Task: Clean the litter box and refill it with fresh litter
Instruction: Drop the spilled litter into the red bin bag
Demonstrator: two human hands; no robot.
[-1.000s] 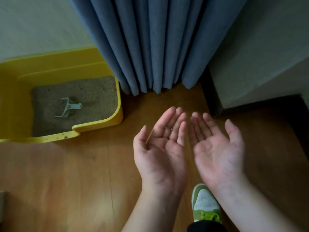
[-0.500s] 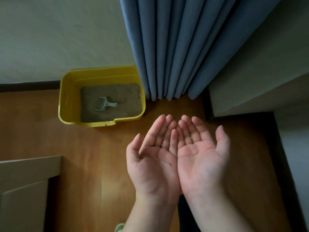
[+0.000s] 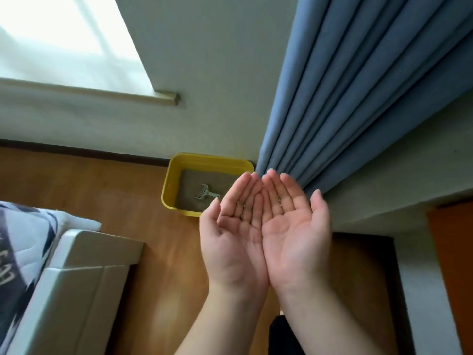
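Only lettering: large pale chars on dark band of bedding [image 3: 15, 254], at bed's left edge. Cropped and tilted, can't be read. No other labels, brands, nos. or signs legible.

— Underfoot? 
— Wooden floor [image 3: 102, 190], brown planks, dark skirting along the far edge.

— On it? 
— Yellow box [image 3: 167, 187], set against the wall, just left of the curtain [image 3: 358, 98]. Holds grey litter [image 3: 189, 198] with a pale scoop [image 3: 204, 193] lying flat on top, handle toward the curtain.

— Anything else? 
— White bed [image 3: 84, 278], well left of the box and nearer, standing on the same planks.
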